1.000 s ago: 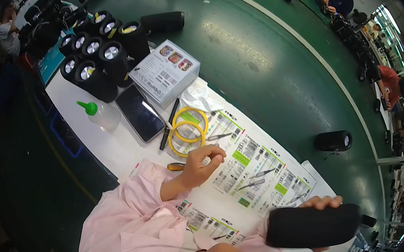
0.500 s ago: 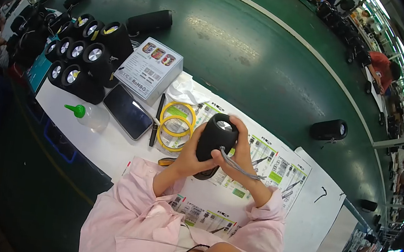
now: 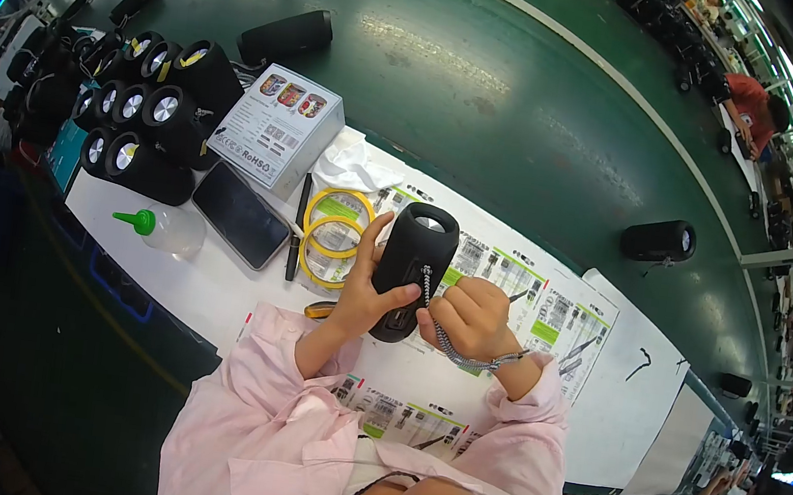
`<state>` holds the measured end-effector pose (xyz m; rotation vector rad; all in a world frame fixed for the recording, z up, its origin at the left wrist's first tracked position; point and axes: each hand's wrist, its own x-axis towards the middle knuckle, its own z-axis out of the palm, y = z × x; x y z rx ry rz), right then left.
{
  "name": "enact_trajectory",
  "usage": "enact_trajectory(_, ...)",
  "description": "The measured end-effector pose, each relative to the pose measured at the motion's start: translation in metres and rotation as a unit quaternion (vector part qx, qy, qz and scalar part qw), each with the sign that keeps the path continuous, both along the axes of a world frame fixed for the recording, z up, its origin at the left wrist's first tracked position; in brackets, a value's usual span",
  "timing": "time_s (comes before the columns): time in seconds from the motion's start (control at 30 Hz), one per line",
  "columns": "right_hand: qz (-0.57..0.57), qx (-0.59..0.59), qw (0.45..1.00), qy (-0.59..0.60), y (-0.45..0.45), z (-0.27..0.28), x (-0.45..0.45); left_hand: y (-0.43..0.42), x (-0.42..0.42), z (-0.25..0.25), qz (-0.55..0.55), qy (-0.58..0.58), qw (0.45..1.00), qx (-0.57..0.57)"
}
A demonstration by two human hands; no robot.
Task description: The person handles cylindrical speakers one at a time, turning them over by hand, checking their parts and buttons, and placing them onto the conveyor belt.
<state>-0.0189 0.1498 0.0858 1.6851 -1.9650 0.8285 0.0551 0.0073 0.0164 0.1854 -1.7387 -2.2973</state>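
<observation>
A black cylindrical speaker [image 3: 418,260] stands nearly upright over the printed sheets [image 3: 546,315], its silver round end facing up. My left hand [image 3: 364,288] grips its left side, thumb across the front. A grey braided cord [image 3: 449,346] hangs from the speaker's front and loops toward my right wrist. Curled at the speaker's lower right, my right hand [image 3: 472,318] is closed on the cord. Two yellow tape rings [image 3: 336,238] lie left of my left hand, with a black pen [image 3: 298,226] beside them.
A phone [image 3: 240,215], a green-tipped bottle [image 3: 166,228] and a white box [image 3: 280,129] are on the left of the table. Several speakers [image 3: 141,107] stand behind them. Another speaker [image 3: 659,240] is beyond the far edge. A person in red [image 3: 752,108] is at the upper right.
The speaker came from the right side into both hands in front of me. Since then my right hand has moved off its side and closed on the cord; the speaker is more upright.
</observation>
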Motion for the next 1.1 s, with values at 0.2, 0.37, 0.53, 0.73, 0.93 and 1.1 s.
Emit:
enact_trajectory(0.2, -0.005, 0.051, 0.994, 0.101, 0.001, 0.007, 0.005, 0.001, -0.002, 0.0, 0.001, 0.008, 0.999, 0.034)
enact_trajectory(0.37, 0.013, -0.001, 0.996, 0.084, -0.001, 0.009, 0.03, -0.009, -0.003, -0.011, 0.013, -0.005, 0.998, 0.06)
enact_trajectory(0.53, 0.253, -0.03, 0.961, -0.105, -0.007, -0.008, 0.075, -0.025, -0.006, 0.002, 0.064, -0.044, 0.974, 0.214)
enact_trajectory(0.73, 0.12, -0.062, 0.948, -0.29, -0.002, -0.01, 0.046, -0.029, 0.001, 0.011, 0.086, -0.031, 0.971, 0.219)
enact_trajectory(0.93, -0.013, -0.056, 0.849, -0.526, -0.016, -0.051, 0.035, -0.026, 0.0, 0.008, 0.083, -0.032, 0.975, 0.206)
enact_trajectory(1.1, 0.056, -0.081, 0.648, -0.755, -0.022, -0.07, 0.033, -0.027, 0.002, 0.005, 0.05, -0.024, 0.973, 0.223)
